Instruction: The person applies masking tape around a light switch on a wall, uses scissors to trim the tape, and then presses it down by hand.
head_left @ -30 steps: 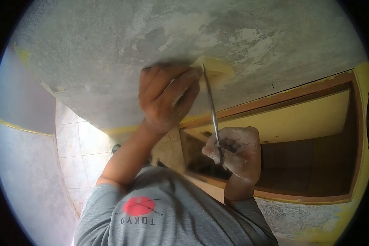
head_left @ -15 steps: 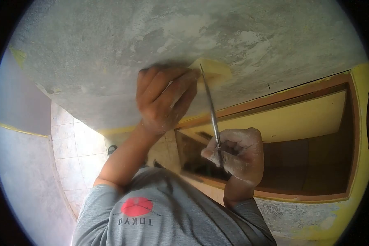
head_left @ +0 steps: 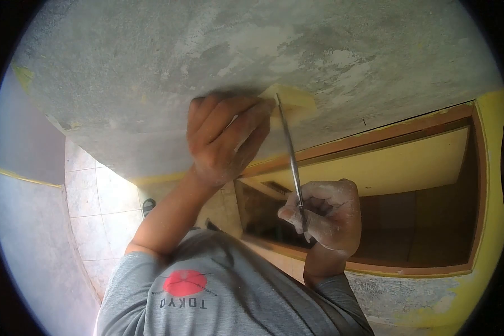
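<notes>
My left hand (head_left: pixel 221 137) is up at the grey, patchy plastered wall (head_left: pixel 151 61), fingers bent and closed on a pale yellow, flat-sided piece (head_left: pixel 297 102). That piece lies close against the wall, its left end hidden behind my fingertips. Lower and to the right, my right hand (head_left: pixel 330 215), dusted with white, grips a long thin metal tool (head_left: pixel 291 151) near its lower end. The tool slants upward, and its narrow tip overlaps the yellow piece beside my left fingertips in this view.
A brown-framed opening (head_left: pixel 476 185) with a pale yellow panel (head_left: pixel 397 162) lies at right. Pale floor tiles (head_left: pixel 115 196) and a dark sandal (head_left: pixel 148 207) show at lower left. A grey-white wall (head_left: pixel 28 224) stands at far left.
The metal tool and my right hand have shifted slightly right and down in view. My left hand keeps its hold at the wall. The background has shifted slightly left.
</notes>
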Demonstrator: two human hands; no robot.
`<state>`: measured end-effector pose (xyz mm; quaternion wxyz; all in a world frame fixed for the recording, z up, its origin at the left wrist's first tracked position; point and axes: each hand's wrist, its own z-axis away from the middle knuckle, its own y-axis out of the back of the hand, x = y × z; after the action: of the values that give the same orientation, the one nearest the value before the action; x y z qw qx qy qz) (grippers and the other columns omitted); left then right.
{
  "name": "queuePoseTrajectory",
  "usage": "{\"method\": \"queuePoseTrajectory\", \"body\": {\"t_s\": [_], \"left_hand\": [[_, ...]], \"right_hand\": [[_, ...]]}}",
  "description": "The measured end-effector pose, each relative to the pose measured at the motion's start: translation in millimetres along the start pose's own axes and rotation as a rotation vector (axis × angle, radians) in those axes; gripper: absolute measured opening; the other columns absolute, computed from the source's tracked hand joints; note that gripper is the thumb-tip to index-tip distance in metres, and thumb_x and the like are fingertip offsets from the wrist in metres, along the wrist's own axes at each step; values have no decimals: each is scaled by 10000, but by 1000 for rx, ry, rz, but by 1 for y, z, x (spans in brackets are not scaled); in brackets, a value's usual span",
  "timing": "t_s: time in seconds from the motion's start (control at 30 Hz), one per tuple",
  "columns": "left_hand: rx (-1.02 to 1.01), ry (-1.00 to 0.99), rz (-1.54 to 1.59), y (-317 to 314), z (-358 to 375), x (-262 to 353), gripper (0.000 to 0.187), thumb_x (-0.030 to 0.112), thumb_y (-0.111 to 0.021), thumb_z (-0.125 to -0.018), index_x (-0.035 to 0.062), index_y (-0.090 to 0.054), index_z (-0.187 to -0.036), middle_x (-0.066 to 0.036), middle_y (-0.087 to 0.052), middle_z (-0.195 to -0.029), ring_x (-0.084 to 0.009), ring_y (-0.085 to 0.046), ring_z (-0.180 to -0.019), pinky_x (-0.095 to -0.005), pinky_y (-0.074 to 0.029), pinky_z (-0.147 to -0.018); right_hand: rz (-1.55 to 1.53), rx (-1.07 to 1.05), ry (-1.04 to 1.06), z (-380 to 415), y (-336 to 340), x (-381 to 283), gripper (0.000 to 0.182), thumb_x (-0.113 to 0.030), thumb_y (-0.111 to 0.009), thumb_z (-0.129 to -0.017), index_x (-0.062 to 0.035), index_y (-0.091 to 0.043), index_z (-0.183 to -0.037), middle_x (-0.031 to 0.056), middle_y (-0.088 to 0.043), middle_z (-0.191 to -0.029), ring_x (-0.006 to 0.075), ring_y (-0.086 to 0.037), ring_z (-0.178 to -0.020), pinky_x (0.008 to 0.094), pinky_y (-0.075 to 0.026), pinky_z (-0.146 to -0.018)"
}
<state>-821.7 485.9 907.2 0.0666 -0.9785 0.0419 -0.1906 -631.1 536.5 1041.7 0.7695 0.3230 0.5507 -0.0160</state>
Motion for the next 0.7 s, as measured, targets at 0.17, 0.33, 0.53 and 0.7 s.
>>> {"method": "queuePoseTrajectory", "body": {"t_s": [0.17,0.33,0.53,0.7], "left_hand": [[10,-3,-3,-2,1,-1,376,13,-866,-658,66,-795,-1023,-55,-718,-969,-230,-633,-799,-356,-449,-723],[9,-12,-10,-2,1,-3,371,13,-866,-659,66,-794,-1019,-53,-721,-967,-229,-633,-800,-355,-448,-727],[10,-6,2,-3,2,-3,362,19,-871,-661,69,-793,-1011,-47,-726,-965,-223,-641,-805,-350,-447,-726],[17,-8,24,-5,1,-3,344,23,-874,-670,71,-792,-1000,-41,-729,-966,-210,-646,-801,-344,-439,-721]], "right_hand": [[12,-9,-27,0,1,-8,143,10,-844,-798,38,-711,-754,21,-611,-562,48,-519,-449,201,-319,-425],[93,-24,-47,2,6,-15,174,-13,-866,-796,40,-707,-749,23,-617,-555,49,-531,-450,200,-322,-421],[80,-18,-112,2,12,-35,190,-40,-872,-803,46,-714,-740,40,-618,-542,51,-529,-436,201,-328,-404],[45,35,-111,5,6,-47,213,-48,-883,-806,56,-710,-736,57,-608,-519,64,-515,-396,207,-333,-379]]}}
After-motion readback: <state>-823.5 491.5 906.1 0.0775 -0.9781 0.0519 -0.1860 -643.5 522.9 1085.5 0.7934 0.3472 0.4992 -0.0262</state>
